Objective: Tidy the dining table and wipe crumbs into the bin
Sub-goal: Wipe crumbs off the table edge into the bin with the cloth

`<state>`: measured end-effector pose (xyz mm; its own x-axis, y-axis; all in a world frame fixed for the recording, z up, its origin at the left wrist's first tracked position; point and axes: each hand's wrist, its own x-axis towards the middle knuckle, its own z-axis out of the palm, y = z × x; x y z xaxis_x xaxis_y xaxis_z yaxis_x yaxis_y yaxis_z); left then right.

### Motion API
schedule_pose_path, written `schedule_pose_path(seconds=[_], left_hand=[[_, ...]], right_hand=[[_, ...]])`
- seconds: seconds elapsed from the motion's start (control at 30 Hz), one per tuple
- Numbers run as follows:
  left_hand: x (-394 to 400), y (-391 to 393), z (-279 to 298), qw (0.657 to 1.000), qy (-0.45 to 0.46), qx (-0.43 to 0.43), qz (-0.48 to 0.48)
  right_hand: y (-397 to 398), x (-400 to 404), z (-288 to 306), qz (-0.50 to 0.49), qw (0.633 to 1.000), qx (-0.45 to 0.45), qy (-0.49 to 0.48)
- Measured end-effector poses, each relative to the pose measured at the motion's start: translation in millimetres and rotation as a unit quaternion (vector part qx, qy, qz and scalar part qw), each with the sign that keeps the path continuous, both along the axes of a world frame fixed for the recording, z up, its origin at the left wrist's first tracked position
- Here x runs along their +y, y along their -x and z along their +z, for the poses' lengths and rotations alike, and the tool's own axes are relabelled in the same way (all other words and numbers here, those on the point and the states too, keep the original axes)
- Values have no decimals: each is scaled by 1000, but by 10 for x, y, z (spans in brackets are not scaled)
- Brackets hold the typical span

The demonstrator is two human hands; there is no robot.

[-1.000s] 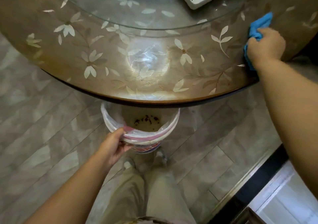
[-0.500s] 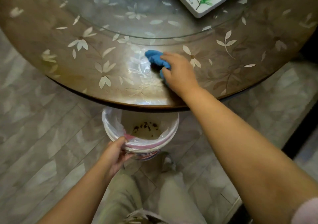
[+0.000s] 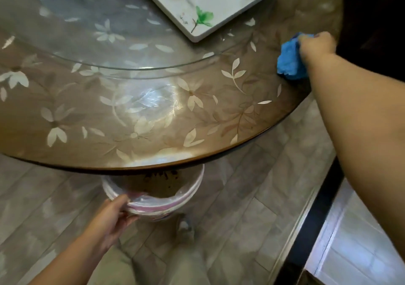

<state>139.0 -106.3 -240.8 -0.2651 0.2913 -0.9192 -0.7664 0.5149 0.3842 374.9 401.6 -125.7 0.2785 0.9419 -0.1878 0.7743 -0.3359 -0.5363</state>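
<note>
Gripping a bunched blue cloth (image 3: 289,62) at the tabletop's (image 3: 135,118) far right rim, the right hand (image 3: 317,45) was well apart from the bin (image 3: 153,199), which the left hand (image 3: 114,214) held by its lined rim, half tucked under the near edge. Crumbs swept from there would likely spill over the rim onto the floor (image 3: 252,197). Bare surface between offered sweeping room; the white tray (image 3: 210,8) sat farther in.

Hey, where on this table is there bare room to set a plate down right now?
The widest bare patch on the table runs along its near edge, between the glass turntable and the rim above the bin. It is crowded at far right, where the right hand presses the blue cloth, and around the white tray.
</note>
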Motion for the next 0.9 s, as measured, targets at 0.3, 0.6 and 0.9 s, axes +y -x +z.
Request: schedule_pose_path(seconds=[0.3,0.6,0.9], left_hand=[[40,-82,-142,1000,-4,5,-31],[-215,126,-77,1000,-6,16,-6],[-624,462,138,999,5,36,-8]], right_hand=[[236,-223,-266,104,993,-54,-27],[701,-1023,-177,291,954,-35,-68],[2095,-2891,-302,499,859,36,-110]])
